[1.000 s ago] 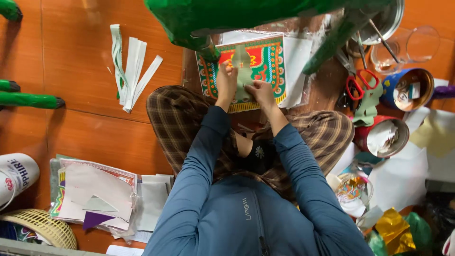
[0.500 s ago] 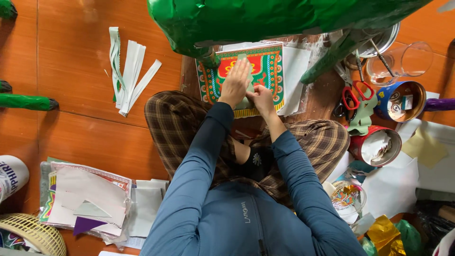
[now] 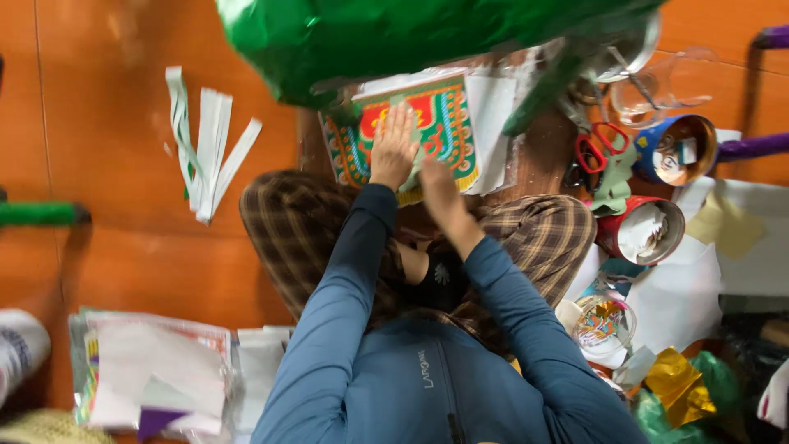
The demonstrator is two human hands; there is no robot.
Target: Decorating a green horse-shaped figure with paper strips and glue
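Patterned sheet (image 3: 436, 123), printed in red, green and yellow with a fringed border, lies on the floor just beyond the person's crossed legs, partly under a green foil mass (image 3: 394, 33). Left hand (image 3: 394, 148) rests flat on it, fingers extended and slightly spread, gripping nothing. Right hand (image 3: 436, 189) lies at the sheet's near edge; its finger opening cannot be told. Right of the sheet crowd red-handled scissors (image 3: 593, 148) and open cans (image 3: 649, 230). To the left lie white paper strips (image 3: 214, 152) on bare orange floor (image 3: 99, 123).
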